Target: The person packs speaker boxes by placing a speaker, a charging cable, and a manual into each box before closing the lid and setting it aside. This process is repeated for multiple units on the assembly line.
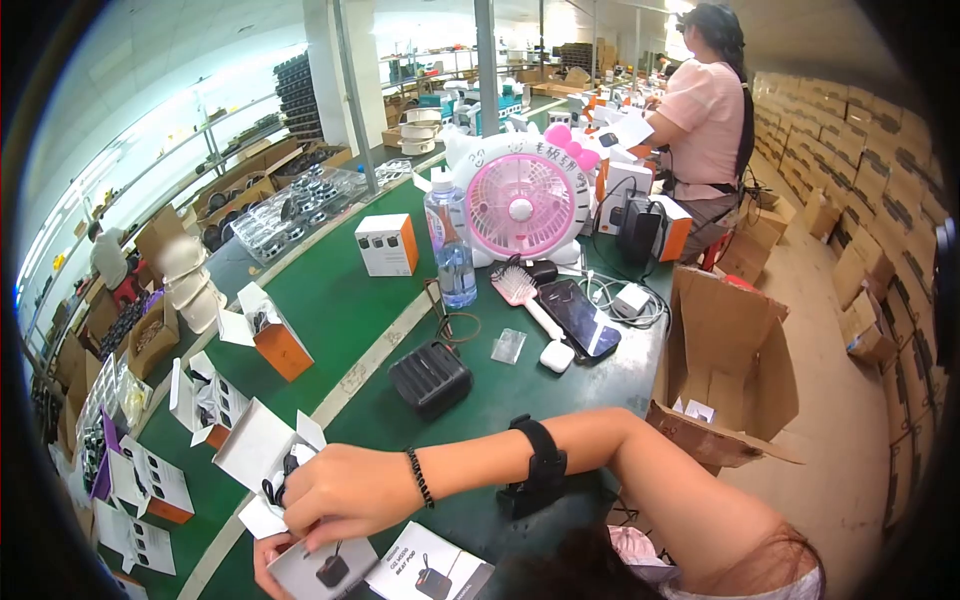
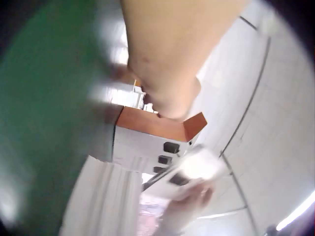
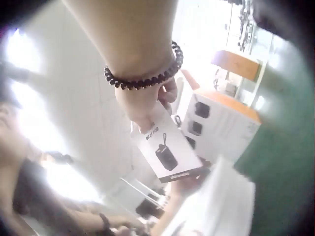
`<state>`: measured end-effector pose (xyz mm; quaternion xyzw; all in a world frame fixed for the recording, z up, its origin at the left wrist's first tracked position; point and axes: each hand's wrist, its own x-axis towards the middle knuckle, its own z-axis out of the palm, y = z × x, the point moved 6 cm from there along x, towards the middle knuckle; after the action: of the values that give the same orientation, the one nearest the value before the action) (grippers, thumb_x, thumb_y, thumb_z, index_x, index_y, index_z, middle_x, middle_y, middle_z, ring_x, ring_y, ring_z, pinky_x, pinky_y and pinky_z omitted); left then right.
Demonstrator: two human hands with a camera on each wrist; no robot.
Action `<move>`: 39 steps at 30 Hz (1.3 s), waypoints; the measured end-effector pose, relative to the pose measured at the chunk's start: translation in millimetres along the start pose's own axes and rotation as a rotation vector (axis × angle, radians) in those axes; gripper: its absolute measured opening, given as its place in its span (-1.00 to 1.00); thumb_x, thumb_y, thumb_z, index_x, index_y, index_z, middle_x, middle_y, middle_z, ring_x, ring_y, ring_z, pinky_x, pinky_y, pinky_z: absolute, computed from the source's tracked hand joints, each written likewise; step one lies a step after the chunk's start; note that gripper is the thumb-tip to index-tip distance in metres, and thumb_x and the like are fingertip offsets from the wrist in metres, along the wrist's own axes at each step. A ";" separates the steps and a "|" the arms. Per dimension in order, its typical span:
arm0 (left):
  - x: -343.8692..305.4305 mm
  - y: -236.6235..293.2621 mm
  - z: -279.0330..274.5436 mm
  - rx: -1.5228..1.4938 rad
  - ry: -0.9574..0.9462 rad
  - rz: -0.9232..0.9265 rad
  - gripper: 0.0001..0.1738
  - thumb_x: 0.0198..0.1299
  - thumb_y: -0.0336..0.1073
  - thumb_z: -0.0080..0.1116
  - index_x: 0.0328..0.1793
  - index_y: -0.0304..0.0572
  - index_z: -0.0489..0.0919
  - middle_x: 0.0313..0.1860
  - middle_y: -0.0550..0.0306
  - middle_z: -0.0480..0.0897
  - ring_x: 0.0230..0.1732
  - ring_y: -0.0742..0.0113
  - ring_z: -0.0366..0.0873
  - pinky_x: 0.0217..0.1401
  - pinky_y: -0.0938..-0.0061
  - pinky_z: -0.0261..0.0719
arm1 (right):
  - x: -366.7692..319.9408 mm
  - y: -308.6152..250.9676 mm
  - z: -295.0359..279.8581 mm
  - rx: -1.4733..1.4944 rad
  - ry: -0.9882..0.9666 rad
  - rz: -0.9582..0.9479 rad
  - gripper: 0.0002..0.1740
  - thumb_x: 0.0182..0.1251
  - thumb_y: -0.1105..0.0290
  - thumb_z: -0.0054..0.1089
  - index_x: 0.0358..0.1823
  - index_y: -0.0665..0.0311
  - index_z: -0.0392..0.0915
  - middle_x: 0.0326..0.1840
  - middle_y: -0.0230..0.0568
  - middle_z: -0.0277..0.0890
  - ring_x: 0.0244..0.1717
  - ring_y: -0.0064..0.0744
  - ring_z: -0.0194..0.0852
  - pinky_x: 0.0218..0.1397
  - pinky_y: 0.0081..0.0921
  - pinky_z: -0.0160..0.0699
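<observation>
In the head view my right hand (image 1: 345,490), with a dark beaded bracelet, grips the near edge of a white printed booklet (image 1: 300,578). My left hand (image 1: 268,565) holds the booklet's left end. An open white box (image 1: 252,440) with black cable inside stands just beyond the right hand. The right wrist view shows the right hand (image 3: 142,105) on the booklet (image 3: 170,152), beside a box (image 3: 216,123) with orange flaps. In the left wrist view the near hand (image 2: 172,98) is behind an open box (image 2: 140,142); its fingertips are hidden.
A second printed booklet (image 1: 430,570) lies right of the hands. Several open boxes line the left side. A black speaker (image 1: 430,378), bottle (image 1: 456,250), pink fan (image 1: 520,200), brush (image 1: 518,287) and phone (image 1: 580,318) stand or lie beyond. A cardboard carton (image 1: 730,350) is at the right.
</observation>
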<state>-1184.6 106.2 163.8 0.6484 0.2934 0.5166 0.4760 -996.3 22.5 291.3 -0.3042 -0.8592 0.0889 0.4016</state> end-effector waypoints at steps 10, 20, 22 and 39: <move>-39.0 80.5 52.3 -0.138 -0.434 -0.178 -0.43 0.18 -0.41 0.30 0.28 -0.42 0.36 0.06 -0.04 0.55 0.05 0.21 0.56 0.11 0.37 0.53 | 10.7 -29.9 -2.0 0.123 0.119 -0.041 -0.81 0.22 0.33 0.21 -0.47 0.24 0.46 -0.44 -0.24 0.42 -0.38 -0.11 0.43 -0.34 -0.25 0.37; -40.4 76.7 57.0 0.044 -0.509 -0.141 -0.65 0.44 -0.30 -0.02 0.17 -0.49 0.38 -0.22 0.07 0.58 -0.24 0.40 0.53 -0.17 0.57 0.50 | 5.2 -12.7 18.6 0.185 -0.102 0.098 -0.66 -0.07 0.34 0.31 -0.23 0.32 0.52 -0.24 -0.04 0.54 -0.07 0.01 0.50 0.03 -0.19 0.44; -38.7 85.7 61.1 -0.041 -0.537 -0.226 -0.67 0.43 -0.34 -0.02 0.16 -0.49 0.38 -0.28 0.08 0.57 -0.28 0.40 0.53 -0.22 0.56 0.50 | 5.4 -15.0 16.3 0.222 -0.050 0.082 -0.66 -0.09 0.42 0.31 -0.22 0.33 0.49 -0.23 -0.05 0.52 -0.07 0.02 0.49 0.03 -0.18 0.43; -25.6 124.6 75.9 -0.300 -0.498 -0.196 -0.25 0.28 -0.21 0.07 0.44 -0.57 0.07 -0.20 0.05 0.54 -0.45 0.40 0.44 -0.43 0.69 0.34 | -1.5 -37.8 -10.4 0.307 0.085 0.029 -0.63 0.14 0.62 0.13 -0.06 0.29 0.20 -0.23 -0.01 0.48 -0.28 -0.04 0.59 -0.20 -0.28 0.52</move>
<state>-1133.9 13.4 267.5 0.6462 0.1493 0.3310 0.6712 -1004.9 -9.5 312.2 -0.2550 -0.8134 0.2120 0.4780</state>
